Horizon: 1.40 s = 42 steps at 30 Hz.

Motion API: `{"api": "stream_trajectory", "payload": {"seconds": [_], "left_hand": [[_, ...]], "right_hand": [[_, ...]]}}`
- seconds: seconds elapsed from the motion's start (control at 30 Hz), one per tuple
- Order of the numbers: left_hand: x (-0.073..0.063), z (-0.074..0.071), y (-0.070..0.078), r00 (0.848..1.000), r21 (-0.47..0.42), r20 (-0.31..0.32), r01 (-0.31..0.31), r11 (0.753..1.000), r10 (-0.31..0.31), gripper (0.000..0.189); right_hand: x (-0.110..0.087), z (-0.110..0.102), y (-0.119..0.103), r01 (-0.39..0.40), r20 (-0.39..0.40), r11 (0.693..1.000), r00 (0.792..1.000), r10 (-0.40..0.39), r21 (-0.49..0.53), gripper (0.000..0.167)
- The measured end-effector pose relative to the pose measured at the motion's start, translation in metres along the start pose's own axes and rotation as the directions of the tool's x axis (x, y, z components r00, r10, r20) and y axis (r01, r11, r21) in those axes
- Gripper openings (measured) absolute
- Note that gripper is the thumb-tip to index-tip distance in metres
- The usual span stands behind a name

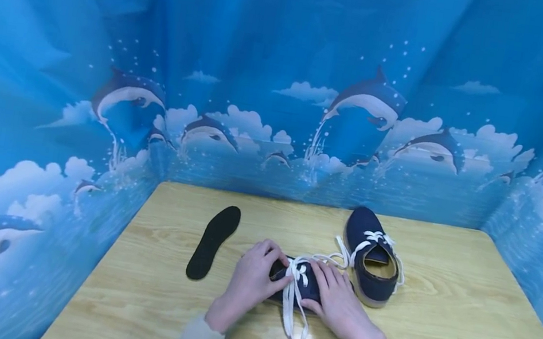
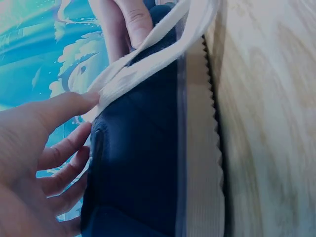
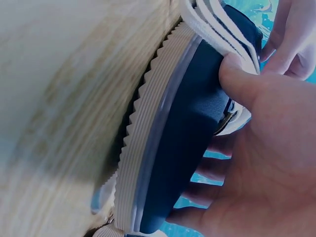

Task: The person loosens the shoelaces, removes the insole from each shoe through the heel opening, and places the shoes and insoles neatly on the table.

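A navy canvas shoe (image 1: 311,290) with a pale ribbed sole sits on the table, its toe to the right. My left hand (image 1: 256,271) is at its ankle opening and pinches the white shoelace (image 2: 129,79) between thumb and fingers. Long lace loops (image 1: 290,305) hang over the near side down to the tabletop. My right hand (image 1: 342,302) holds the front of the shoe, thumb on the near side by the laces, fingers across the top (image 3: 182,128). Part of the opening is hidden behind my left hand.
A second navy shoe (image 1: 363,231) with white laces stands behind and to the right, close to the held shoe's toe. To the left lies a black insole (image 1: 213,242). A blue dolphin-print curtain (image 1: 284,78) surrounds the wooden table (image 1: 460,312).
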<state>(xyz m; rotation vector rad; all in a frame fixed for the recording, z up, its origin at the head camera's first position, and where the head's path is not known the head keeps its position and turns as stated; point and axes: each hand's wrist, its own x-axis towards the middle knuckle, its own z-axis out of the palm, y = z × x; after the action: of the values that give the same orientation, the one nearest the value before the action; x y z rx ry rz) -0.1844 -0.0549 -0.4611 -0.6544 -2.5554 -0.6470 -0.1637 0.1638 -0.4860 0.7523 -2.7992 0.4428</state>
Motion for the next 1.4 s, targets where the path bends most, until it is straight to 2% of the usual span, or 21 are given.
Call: {"api": "stream_trajectory", "payload": {"seconds": [0.23,0.47,0.8,0.87,0.97,1.1,1.23,1.4], "left_hand": [[-0.001,0.0,0.002,1.0,0.003,-0.017,-0.002,1.0,0.002,0.014],[-0.002,-0.002,-0.002,0.989,0.06,-0.079,-0.117,0.991,0.122,0.016],[-0.008,-0.023,-0.026,0.953,0.19,-0.127,-0.25,0.95,0.276,0.023],[-0.009,-0.03,-0.031,0.949,0.204,-0.147,-0.247,0.947,0.279,0.024],[-0.013,-0.04,-0.039,0.954,0.21,-0.183,-0.198,0.958,0.237,0.027],[-0.014,-0.045,-0.042,0.968,0.203,-0.168,-0.154,0.967,0.189,0.028],[-0.013,-0.039,-0.035,0.971,0.196,-0.106,-0.19,0.962,0.213,0.026],[-0.01,-0.025,-0.022,0.965,0.159,-0.076,-0.236,0.959,0.25,0.029]], "right_hand": [[-0.002,-0.001,-0.002,-0.002,-0.009,1.0,1.0,0.002,0.005,0.077],[-0.001,0.0,-0.004,0.009,-0.015,1.0,1.0,-0.008,0.011,0.076],[0.0,0.002,-0.007,-0.018,-0.012,1.0,1.0,0.019,0.022,0.077],[0.0,0.001,-0.007,-0.019,-0.013,0.999,1.0,0.019,0.028,0.076],[-0.001,0.0,-0.007,-0.018,-0.011,0.999,1.0,0.018,0.029,0.075],[-0.002,0.0,-0.005,-0.033,-0.001,0.999,0.999,0.033,0.013,0.075],[-0.002,0.0,-0.004,-0.042,0.007,0.999,0.999,0.042,0.016,0.077],[-0.003,0.002,-0.004,-0.036,0.003,0.999,0.999,0.036,0.015,0.077]]}}
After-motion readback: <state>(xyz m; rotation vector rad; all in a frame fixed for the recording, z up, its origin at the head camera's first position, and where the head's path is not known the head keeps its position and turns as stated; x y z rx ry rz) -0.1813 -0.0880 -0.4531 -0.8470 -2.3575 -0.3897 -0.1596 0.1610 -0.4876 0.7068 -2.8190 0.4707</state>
